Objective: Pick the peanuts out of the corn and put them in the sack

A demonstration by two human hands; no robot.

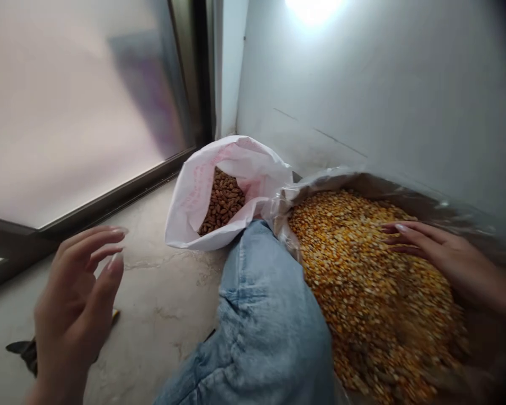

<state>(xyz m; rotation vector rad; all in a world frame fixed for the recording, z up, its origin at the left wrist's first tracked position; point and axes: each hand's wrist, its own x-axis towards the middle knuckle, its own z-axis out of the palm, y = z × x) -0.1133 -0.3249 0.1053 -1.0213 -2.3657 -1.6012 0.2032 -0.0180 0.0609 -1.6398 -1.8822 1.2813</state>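
My left hand (80,304) is raised over the floor at the left, fingers curved and thumb apart, with nothing in it. At the right, my right hand (451,256) hovers over or just touches a large heap of yellow and orange corn kernels (362,270), its fingers stretched out and holding nothing; contact cannot be made out. The corn fills a wide sack lined with clear plastic (409,194). Beside it stands a white sack (181,219) with its mouth open, and brown, almond-shaped pieces (223,205) lie inside.
My knee in blue jeans (265,292) juts between the two sacks. A pale wall (362,84) rises behind them. Along the left runs a framed frosted panel (67,112). Partly hidden behind my left hand, a dark object (25,351) lies on the marbled floor (156,298).
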